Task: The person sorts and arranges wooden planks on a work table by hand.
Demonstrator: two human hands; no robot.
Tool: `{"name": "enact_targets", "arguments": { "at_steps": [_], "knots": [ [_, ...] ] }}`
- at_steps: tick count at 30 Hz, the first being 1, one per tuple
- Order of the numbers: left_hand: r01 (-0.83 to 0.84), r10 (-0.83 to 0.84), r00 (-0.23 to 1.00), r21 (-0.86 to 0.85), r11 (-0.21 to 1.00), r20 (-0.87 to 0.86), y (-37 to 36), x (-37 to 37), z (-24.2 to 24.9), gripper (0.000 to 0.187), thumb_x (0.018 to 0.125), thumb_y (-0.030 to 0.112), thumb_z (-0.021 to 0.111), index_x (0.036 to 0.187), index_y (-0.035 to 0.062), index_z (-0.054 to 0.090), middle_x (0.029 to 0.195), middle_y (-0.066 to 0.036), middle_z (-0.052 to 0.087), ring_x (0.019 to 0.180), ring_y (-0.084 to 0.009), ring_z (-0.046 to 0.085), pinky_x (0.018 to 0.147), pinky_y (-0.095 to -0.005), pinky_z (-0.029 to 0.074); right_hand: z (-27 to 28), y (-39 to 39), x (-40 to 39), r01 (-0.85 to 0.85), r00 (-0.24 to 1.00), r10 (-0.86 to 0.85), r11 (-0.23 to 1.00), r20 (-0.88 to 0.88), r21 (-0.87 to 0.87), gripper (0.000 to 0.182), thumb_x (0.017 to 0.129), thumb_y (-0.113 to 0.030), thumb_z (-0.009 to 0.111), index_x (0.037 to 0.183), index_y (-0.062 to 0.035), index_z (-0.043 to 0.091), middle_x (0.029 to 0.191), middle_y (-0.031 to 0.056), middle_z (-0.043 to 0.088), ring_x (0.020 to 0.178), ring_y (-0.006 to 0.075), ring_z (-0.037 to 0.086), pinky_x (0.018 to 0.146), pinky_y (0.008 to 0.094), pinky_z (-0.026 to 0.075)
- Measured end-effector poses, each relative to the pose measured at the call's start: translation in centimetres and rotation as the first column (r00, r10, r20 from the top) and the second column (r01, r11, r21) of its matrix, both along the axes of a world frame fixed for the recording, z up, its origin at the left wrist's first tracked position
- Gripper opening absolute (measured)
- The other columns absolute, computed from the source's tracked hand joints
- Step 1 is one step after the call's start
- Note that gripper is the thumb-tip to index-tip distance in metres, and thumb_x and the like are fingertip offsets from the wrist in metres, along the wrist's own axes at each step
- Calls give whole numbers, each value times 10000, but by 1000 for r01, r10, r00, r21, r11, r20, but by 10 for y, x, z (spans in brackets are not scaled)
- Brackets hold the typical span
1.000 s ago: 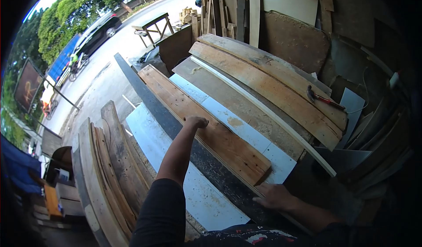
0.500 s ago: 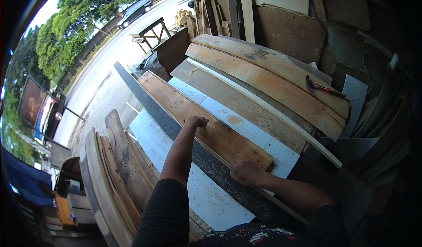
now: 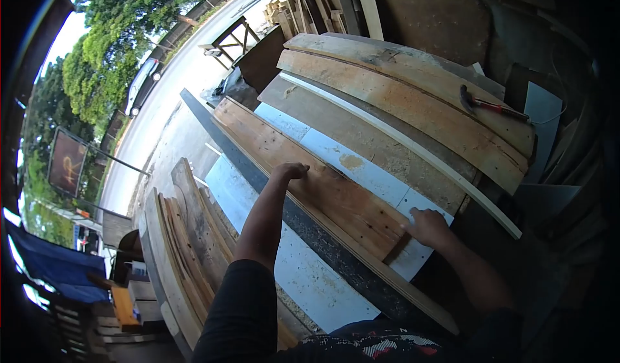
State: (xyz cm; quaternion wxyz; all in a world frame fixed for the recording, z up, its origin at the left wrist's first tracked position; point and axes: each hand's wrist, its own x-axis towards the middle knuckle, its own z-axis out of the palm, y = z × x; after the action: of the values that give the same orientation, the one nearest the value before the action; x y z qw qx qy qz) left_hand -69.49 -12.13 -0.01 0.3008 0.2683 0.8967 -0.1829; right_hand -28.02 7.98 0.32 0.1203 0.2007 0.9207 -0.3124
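In the head view, your right hand (image 3: 431,229) is half open at the near end of the plank (image 3: 361,209), fingertips by its corner; contact isn't clear. Half a second ago it was at the opposite edge, beside the black board (image 3: 349,272). Farther along, your left hand (image 3: 289,171) is still curled on the plank, apart from the right; how firmly it grips, I cannot tell. The plank lies between that board and the white sheet (image 3: 382,184). Expect it stiff, fairly heavy, more rough than slippery, not fragile; hold its long edges, hands well apart.
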Motion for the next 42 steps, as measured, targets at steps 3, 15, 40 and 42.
{"name": "enact_targets", "arguments": {
  "at_steps": [3,15,40,42],
  "knots": [
    [3,-2,1000,-42,999,30,11,1,7,563,996,480,312,1379,107,489,1468,-111,427,1360,-301,393,1109,-408,325,-32,5,25,67,995,-65,998,-80,17,362,901,-298,629,1129,-23,564,847,208,673,785,326,679,726,431,545],
    [-24,28,998,-65,998,54,-1,-18,-26,553,997,494,244,1447,217,406,1542,10,324,1406,-280,329,1100,-637,230,-70,-13,6,246,927,-375,596,6,-765,349,937,-75,570,1222,5,385,772,157,657,576,202,674,481,314,537],
    [84,-82,995,39,996,-55,-3,6,41,418,978,239,366,1342,168,558,1446,-82,475,1363,-309,409,1072,-716,113,-65,-27,-49,276,914,-405,563,30,-779,305,916,-6,554,1181,-19,403,688,161,629,509,212,624,409,305,499],
    [58,-54,995,58,997,-79,-6,0,40,417,981,245,364,1346,172,553,1452,-71,470,1364,-305,408,1069,-717,124,-65,-28,-55,262,919,-395,577,17,-774,310,914,-3,552,1186,-16,403,689,161,629,508,211,622,413,304,499]
  ]
}}
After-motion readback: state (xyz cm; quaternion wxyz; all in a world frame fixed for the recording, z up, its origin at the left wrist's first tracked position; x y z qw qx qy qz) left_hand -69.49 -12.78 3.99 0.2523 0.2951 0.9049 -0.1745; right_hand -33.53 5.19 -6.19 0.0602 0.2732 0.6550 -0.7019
